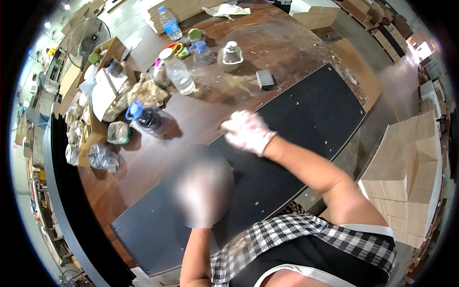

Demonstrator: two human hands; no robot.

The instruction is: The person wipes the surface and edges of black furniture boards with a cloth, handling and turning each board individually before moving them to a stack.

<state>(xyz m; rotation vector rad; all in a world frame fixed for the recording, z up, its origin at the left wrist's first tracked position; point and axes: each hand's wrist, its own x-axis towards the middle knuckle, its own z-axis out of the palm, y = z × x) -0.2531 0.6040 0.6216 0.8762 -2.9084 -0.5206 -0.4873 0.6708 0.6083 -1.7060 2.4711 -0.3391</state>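
A workshop, by the look of it: the stained brown wooden table (193,122) carries a long flat black panel (258,186) near the right hand's pink-and-white gloved fingers (229,126). Beyond them to the left stand a clear white-capped bottle (179,76) and, farther off, a large round dark wire-caged fan (92,37); pale-brown boards (399,191) are stacked well to their right.

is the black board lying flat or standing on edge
Lying flat: the black board shows its broad face upward, across the brown table.
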